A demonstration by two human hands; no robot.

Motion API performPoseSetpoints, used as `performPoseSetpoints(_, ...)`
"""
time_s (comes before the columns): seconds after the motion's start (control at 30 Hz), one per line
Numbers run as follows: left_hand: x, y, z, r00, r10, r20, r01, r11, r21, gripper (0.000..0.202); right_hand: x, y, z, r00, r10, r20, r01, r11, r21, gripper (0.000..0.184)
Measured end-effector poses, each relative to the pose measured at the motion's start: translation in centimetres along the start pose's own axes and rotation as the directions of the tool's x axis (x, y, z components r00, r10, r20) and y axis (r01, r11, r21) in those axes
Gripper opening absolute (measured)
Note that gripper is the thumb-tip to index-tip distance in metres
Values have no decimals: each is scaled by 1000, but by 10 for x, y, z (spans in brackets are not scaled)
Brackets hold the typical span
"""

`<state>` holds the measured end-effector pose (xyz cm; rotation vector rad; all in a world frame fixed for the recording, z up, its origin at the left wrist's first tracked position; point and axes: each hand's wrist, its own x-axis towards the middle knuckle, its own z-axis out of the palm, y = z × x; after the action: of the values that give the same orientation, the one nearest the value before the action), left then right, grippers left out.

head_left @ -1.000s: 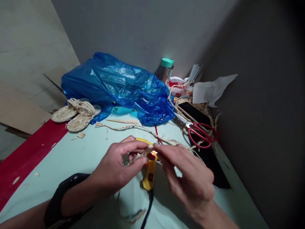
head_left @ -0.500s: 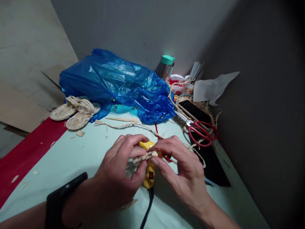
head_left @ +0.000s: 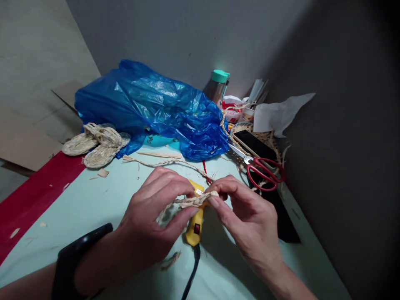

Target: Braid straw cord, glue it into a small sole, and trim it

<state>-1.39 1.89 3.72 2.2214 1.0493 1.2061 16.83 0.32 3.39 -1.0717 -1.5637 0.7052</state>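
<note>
Between my hands is a short braided straw cord (head_left: 196, 201), pale and folded. My left hand (head_left: 159, 208) has its thumb and fingers closed around the left part of it. The thumb and forefinger of my right hand (head_left: 246, 212) pinch its right end. Directly beneath the cord lies a yellow tool with a red switch (head_left: 194, 229) and a black cable, probably a glue gun; its front part is partly hidden by my hands. A small straw scrap (head_left: 170, 262) rests below my left hand.
Straw slippers (head_left: 101, 146) sit at the left beside a blue plastic bag (head_left: 150, 104). Red-handled scissors (head_left: 265, 174) and a dark phone (head_left: 256, 143) are at the right. A flask (head_left: 217, 85) stands at the back. A long straw braid (head_left: 175, 162) crosses the table.
My right hand has shifted slightly right with the cord's end, and more of the braid shows between my hands. My left fingers have straightened a little along it.
</note>
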Motion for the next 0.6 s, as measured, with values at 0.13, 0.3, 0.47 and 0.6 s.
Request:
performPoseSetpoints(0.13,1,3,1,998,39,-44,-39,999,-3,18,0,-2,2,1000,-24,-9,24,1000,0,4)
performPoseSetpoints(0.3,-2,6,2,995,58,-82,-54,997,53,22,-1,-4,3,997,-72,8,72,997,14,5)
performPoseSetpoints(0.47,-3,6,1,996,60,-61,-56,997,53,23,-4,-4,5,994,-64,88,61,997,42,9)
performPoseSetpoints(0.6,-3,4,1,998,57,-34,-57,998,3,25,-3,-3,4,995,-58,77,56,998,28,4)
